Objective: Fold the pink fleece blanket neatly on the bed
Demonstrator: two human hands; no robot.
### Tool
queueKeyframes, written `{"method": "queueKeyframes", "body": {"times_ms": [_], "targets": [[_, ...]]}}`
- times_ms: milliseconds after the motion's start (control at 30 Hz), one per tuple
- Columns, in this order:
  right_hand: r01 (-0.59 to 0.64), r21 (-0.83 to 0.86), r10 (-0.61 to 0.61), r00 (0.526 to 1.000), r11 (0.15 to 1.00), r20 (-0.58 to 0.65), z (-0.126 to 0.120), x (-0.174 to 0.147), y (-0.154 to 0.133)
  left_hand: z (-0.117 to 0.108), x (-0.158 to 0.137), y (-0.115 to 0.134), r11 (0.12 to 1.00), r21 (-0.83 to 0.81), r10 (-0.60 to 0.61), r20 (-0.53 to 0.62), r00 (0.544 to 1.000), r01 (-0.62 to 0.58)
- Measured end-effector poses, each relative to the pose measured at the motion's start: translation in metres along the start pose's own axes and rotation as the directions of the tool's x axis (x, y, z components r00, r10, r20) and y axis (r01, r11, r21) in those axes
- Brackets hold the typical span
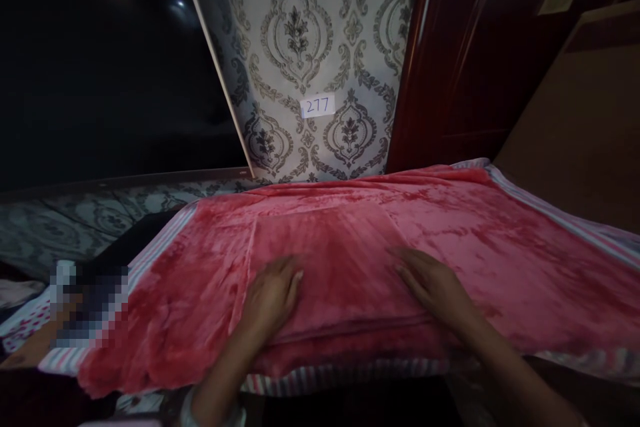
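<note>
A rectangular, folded piece of red plush cloth [345, 280] lies in the middle of a larger red plush blanket [480, 233] with a striped border. My left hand [273, 293] rests on the left part of the folded piece, its fingers stretched forward and the thumb apart. On the right side of the same piece is my right hand [433, 280], palm down with fingers extended and slightly blurred. Neither hand grips anything. Both wrists come in from the near edge.
A dark glossy screen [110, 67] stands at the left. Behind the blanket is patterned wallpaper [300, 33] with a paper label [318, 105] reading 277. Dark red wood panelling [460, 60] and a brown cardboard-like panel [590, 120] are at the right.
</note>
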State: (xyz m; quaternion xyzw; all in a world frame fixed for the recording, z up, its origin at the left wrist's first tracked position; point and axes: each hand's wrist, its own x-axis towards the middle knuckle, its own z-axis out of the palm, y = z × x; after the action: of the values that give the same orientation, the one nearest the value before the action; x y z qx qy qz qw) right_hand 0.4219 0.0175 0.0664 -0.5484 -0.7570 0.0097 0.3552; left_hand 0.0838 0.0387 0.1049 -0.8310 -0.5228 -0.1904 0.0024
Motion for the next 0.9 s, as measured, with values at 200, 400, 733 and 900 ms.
{"method": "queueKeyframes", "body": {"times_ms": [200,400,733,900], "targets": [[-0.11,-0.247,0.156,0.972,0.963,0.177,0.04,0.115,0.02,-0.008,0.102,-0.022,0.943,0.243,-0.272,0.169,0.947,0.228],[-0.252,-0.347,0.358,0.889,0.903,0.286,0.075,0.146,0.029,0.032,0.115,-0.05,0.875,0.37,-0.391,0.157,0.907,0.313],[-0.239,-0.338,0.328,0.915,0.91,0.234,0.098,0.128,0.047,0.054,0.108,-0.057,0.876,0.392,-0.35,0.114,0.93,0.282],[-0.248,-0.301,0.325,0.914,0.921,0.242,0.095,0.128,0.046,0.053,0.104,-0.057,0.896,0.346,-0.329,0.102,0.939,0.277]]}}
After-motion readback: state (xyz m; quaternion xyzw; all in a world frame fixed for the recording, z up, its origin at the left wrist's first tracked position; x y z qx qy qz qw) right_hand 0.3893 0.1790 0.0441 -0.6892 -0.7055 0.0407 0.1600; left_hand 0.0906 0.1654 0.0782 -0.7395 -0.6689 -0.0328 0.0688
